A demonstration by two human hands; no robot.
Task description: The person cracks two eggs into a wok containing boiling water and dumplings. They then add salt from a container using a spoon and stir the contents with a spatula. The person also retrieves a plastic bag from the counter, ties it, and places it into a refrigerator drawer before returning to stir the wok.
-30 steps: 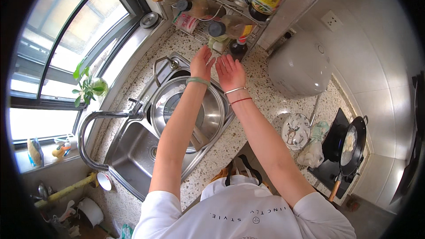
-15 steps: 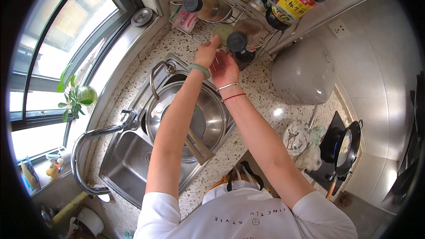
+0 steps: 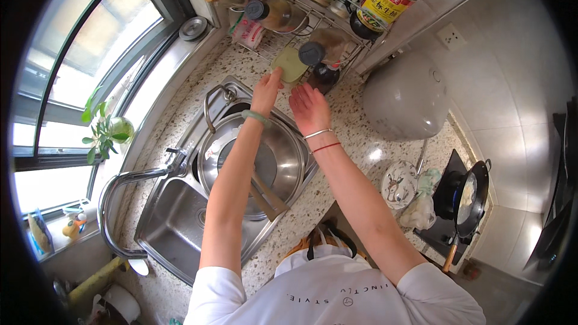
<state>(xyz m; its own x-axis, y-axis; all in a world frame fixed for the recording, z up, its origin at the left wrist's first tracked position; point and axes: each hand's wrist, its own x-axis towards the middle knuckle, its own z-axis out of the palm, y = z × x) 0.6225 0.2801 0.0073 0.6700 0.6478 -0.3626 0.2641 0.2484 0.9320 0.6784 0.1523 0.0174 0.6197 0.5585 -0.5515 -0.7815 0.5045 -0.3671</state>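
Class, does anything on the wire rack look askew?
Possibly: on the wire rack, the left grey-capped bottle appears to lie sideways, odd against the large dark bottle at right, which stands upright.

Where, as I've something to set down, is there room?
Bare counter lies between sink and right forearm, and between forearm, cooker and plate. Crowded: among the bottles, and between plate and stove, where a bag lies.
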